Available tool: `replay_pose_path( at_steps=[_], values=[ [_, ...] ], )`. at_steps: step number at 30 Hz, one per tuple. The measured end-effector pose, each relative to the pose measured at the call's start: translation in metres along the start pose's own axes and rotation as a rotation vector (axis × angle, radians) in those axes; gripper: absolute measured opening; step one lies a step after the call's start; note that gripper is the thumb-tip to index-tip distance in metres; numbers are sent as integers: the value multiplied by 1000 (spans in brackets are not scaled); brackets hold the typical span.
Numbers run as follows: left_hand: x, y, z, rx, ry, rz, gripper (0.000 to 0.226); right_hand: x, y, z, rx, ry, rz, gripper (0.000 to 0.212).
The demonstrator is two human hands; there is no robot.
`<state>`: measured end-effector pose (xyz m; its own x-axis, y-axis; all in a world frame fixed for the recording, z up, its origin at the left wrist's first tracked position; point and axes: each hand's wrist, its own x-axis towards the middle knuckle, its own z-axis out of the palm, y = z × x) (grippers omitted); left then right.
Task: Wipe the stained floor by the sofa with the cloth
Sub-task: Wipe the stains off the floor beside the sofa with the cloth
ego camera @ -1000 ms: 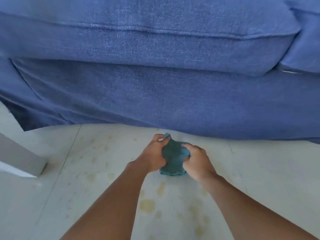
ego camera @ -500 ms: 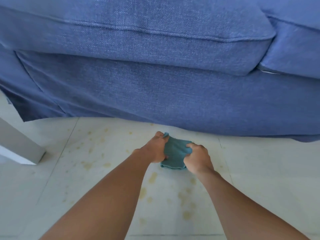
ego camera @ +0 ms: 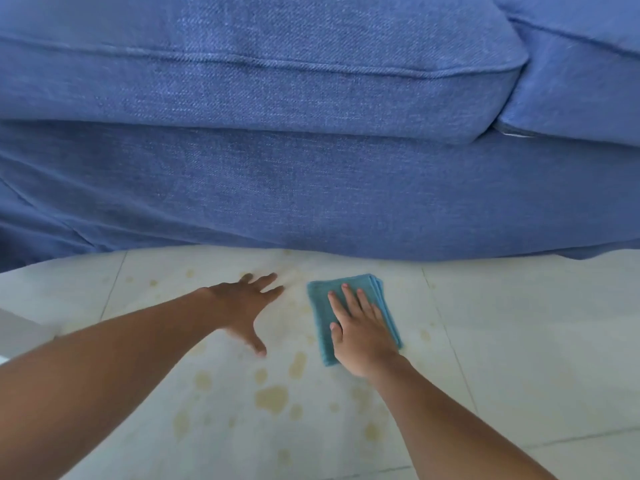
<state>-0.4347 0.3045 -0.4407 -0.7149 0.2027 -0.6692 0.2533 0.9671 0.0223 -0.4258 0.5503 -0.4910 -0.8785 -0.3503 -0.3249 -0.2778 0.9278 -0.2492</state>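
A folded teal cloth [ego camera: 320,299] lies flat on the pale tiled floor [ego camera: 519,323], just in front of the blue sofa [ego camera: 277,188]. My right hand [ego camera: 360,330] presses flat on top of the cloth, fingers spread and pointing toward the sofa. My left hand [ego camera: 246,303] is to the left of the cloth, fingers apart, palm down on or just above the floor, holding nothing. Yellowish stains [ego camera: 272,398] are scattered over the tiles, mostly between my forearms and to the left of the cloth.
The sofa's base and seat cushions fill the upper half of the view, its lower edge close behind the cloth. A grey object's corner [ego camera: 14,327] shows at the far left edge. Tiles stretch to the right of the cloth.
Both hands were gripping the bunched cloth. Now the cloth lies folded flat on the floor under my right palm, and my left hand has let go and moved left.
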Motion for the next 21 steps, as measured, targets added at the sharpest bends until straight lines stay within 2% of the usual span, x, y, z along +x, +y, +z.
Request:
replay_pose_path(
  at_steps=[3,6,11,15,18,21],
  values=[
    [4,-4,7,-18,-33,24,142,-25,-3,12,35,18,120,60],
    [3,-4,7,17,-51,49,144,-46,7,18,-9,21,188,66],
    [5,1,6,25,-54,55,141,5,3,8,-29,65,296,64],
    [5,1,9,17,-60,51,141,-38,-24,42,-7,104,211,71],
    [4,1,9,-9,-69,53,141,-85,3,52,-42,176,269,70],
    [4,4,8,-6,-76,32,141,-53,34,32,-69,151,439,74]
  ],
)
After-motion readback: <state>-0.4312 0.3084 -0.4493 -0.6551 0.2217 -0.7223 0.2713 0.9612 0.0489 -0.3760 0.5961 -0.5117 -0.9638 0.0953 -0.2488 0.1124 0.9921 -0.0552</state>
